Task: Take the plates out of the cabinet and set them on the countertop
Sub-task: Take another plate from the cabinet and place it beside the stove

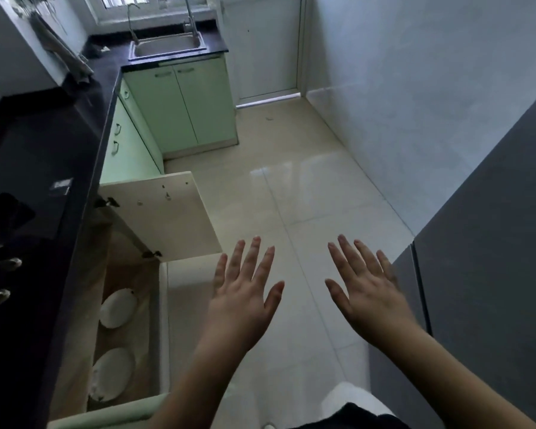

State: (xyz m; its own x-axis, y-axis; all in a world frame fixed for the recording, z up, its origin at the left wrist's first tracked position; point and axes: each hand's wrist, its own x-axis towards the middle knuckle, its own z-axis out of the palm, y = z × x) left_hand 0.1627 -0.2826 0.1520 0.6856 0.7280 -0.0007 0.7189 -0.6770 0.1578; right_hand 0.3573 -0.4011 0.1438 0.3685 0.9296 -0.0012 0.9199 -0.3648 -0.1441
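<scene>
Both hands are held out flat over the pale tiled floor [307,187], backs up and fingers spread wide, gripping nothing: the left hand [245,292] is nearer the cabinets, the right hand [365,289] nearer the grey panel [483,243] on the right. Below and to the left of the left hand, the cabinet [84,329] under the dark countertop [44,156] stands open, its door [164,215] swung out over the floor with the pale inner face showing. Two white plates lie flat on the cabinet's floor, apart from each other: the farther plate [119,308] and the nearer plate [112,374], the nearer one looking slightly larger. Neither hand touches them, and both plates are well below the countertop. On the countertop a small pale label or sticker [62,184] shows near the front edge, but its writing is too blurred to read. Farther along, the countertop turns a corner to a metal sink [167,44] with a tap, above pale green cabinet doors [180,103]. No brand or text can be read anywhere.
</scene>
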